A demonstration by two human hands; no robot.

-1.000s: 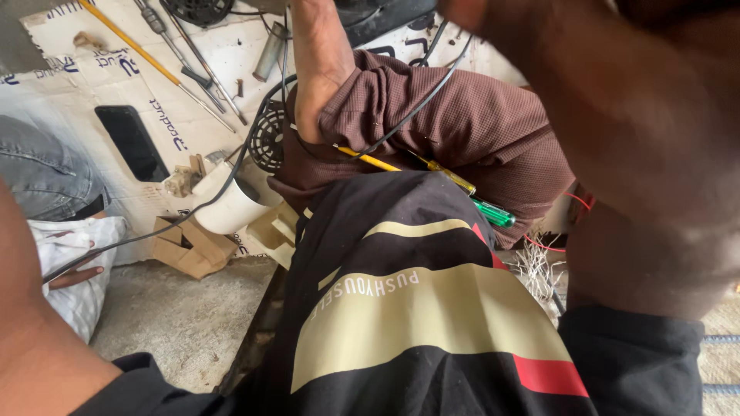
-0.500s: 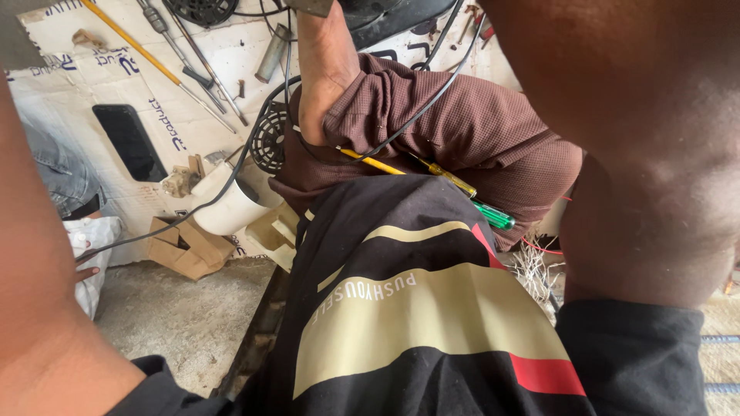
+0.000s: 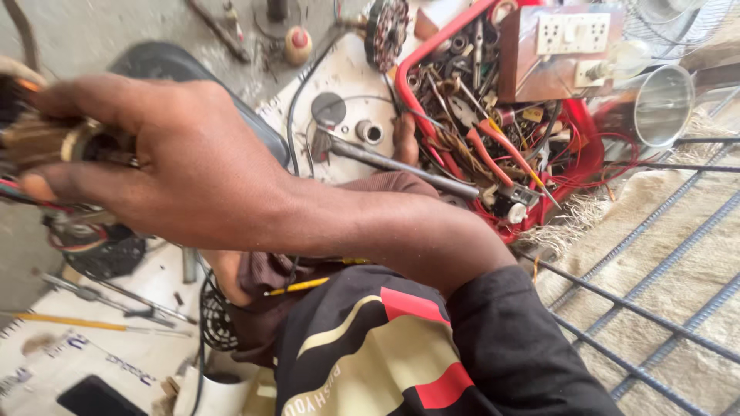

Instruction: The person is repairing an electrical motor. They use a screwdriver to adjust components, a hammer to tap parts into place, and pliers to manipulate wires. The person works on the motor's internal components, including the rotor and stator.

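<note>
One hand (image 3: 177,166) now grips a newly visible motor armature (image 3: 46,142).

Daylit bare concrete floor (image 3: 116,31) at 11 o'clock; woven mat (image 3: 694,254) under steel rebar grid (image 3: 655,277) at 3–4 o'clock.

Within the right hand's (image 3: 181,166) fingers sits a copper-brown, brass-ringed motor part (image 3: 50,142). Behind the forearm, a red basket (image 3: 574,166) holds orange-handled pliers (image 3: 493,150). Below the wrist, a black shirt (image 3: 385,354) carries cream and red stripes.

Motor part (image 3: 46,142) cropped at edge; blurred
</note>
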